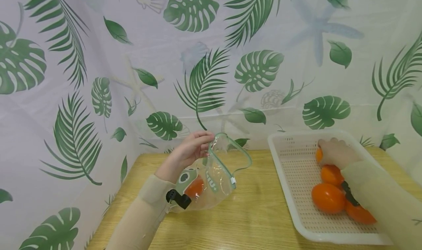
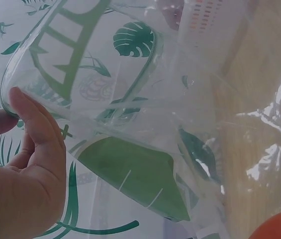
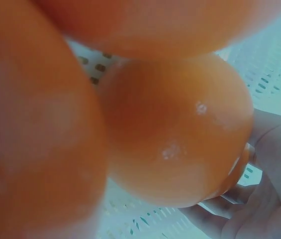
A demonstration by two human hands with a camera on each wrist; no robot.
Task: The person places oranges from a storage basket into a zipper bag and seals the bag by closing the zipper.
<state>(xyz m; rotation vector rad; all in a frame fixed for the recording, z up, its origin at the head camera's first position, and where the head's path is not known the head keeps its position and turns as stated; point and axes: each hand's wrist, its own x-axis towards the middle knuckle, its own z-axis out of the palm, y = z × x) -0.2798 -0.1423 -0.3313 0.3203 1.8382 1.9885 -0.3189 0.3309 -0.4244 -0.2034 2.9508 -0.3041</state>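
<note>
My left hand [image 1: 191, 151] pinches the rim of a clear zip bag [image 1: 217, 195] between thumb and fingers. The bag has a green edge, a white slider and a green cartoon print; its mouth gapes to the right. Inside it lies a red-orange round fruit [image 1: 195, 187], partly behind the print. My right hand [image 1: 337, 153] is in the far part of a white basket [image 1: 280, 162], its fingers curled round a small orange fruit [image 1: 319, 155] that is mostly hidden. In the right wrist view, a larger glossy orange fruit [image 3: 180, 129] partly covers the held one [image 3: 238, 172].
Several orange fruits [image 1: 328, 198] lie in the basket, under and beside my right forearm. Basket and bag stand on a wood-grain table [image 1: 250, 220]. A leaf-patterned cloth [image 1: 211, 59] hangs behind the table and at its sides.
</note>
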